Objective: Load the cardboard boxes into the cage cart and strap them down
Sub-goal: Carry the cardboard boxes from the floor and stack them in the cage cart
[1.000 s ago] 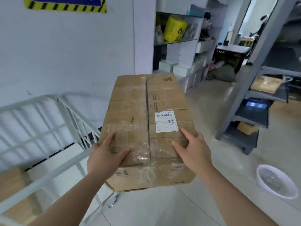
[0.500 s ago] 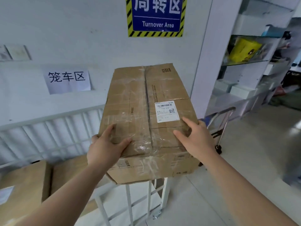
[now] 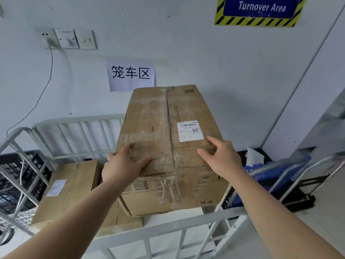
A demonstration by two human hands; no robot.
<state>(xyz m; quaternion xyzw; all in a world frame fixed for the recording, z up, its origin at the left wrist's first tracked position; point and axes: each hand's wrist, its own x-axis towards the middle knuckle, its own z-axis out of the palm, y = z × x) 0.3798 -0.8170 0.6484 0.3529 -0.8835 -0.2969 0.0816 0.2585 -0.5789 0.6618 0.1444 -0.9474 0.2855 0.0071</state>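
Note:
A taped cardboard box (image 3: pixel 164 128) with a white shipping label is held in the air over the white cage cart (image 3: pixel 168 228), past its front rail. My left hand (image 3: pixel 121 167) grips the box's left edge, thumb on top. Gripping the right edge is my right hand (image 3: pixel 224 159), thumb and forefinger on the top face. Inside the cart, on the left, lies another cardboard box (image 3: pixel 71 186) with a pale label. More cardboard (image 3: pixel 127 221) shows below the held box. No strap is in view.
The cart stands against a white wall with a paper sign (image 3: pixel 130 75) and wall sockets (image 3: pixel 67 38). A black crate (image 3: pixel 11 176) sits left of the cart. A blue hand trolley (image 3: pixel 270 176) stands close on the right.
I have turned left to face the cart. The box, held the same way in both hands, has moved from beside the cart to above its inside.

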